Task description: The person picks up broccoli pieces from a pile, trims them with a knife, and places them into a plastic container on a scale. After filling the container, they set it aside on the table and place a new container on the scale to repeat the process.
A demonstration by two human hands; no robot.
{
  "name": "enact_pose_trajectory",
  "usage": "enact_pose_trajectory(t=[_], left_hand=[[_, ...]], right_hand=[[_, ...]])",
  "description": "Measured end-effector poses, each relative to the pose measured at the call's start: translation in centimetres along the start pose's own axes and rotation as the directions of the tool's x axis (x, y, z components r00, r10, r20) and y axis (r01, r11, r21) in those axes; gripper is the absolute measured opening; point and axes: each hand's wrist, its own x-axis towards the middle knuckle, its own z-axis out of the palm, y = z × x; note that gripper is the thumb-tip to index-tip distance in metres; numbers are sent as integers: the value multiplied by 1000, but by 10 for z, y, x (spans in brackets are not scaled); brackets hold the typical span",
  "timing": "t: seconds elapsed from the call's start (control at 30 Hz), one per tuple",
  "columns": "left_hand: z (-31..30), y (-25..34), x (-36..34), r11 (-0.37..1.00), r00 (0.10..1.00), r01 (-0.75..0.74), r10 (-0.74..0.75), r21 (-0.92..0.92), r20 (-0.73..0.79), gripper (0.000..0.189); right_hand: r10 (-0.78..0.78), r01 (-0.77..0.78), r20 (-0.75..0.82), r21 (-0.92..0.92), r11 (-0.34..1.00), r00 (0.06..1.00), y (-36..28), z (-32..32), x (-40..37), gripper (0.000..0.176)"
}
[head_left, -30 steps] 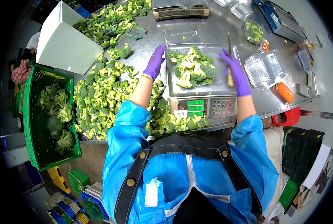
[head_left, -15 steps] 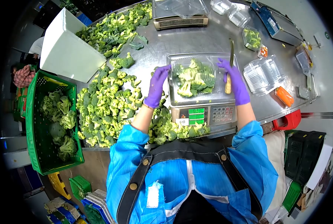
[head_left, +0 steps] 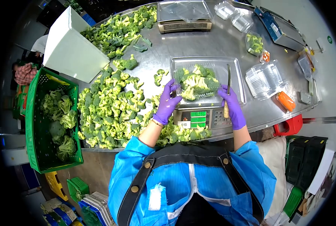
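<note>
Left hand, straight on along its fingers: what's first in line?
The clear broccoli tray on the scale. The left hand points up-right, and its fingertips look to be at the tray's near-left corner; contact likely, not certain. The right hand holds a knife beside it.

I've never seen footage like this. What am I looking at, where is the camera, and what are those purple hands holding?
No machine here: a person wears a camera on the head, looking down at their own gloved hands. The left hand grips the edge of a clear box of broccoli on a scale. The right hand holds a knife, blade pointing away. On the steel table lie a pile of loose broccoli and stacked empty boxes; a green crate stands at the left.
</note>
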Motion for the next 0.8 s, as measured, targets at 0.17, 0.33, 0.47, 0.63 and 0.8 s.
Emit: enact_pose_trajectory(t=[0.17,0.33,0.47,0.63,0.8], left_hand=[[-11,-16,14,998,1000,4,-4,69,3,71],[-12,-14,25,992,990,123,-122,-12,73,69],[-9,-9,12,994,993,106,-106,9,59,63],[-10,-7,2,934,934,356,-356,19,22,30],[-17,-10,7,908,897,418,-414,7,151,14]], right_hand=[[78,-79,28,25,997,997,1,-4,-2,41],[113,-114,24,21,993,993,5,-3,-2,36],[113,-115,71,22,993,991,13,-9,2,36],[159,-173,87,186,967,983,11,-6,-3,32],[186,-195,70,172,966,980,18,-11,5,19]])
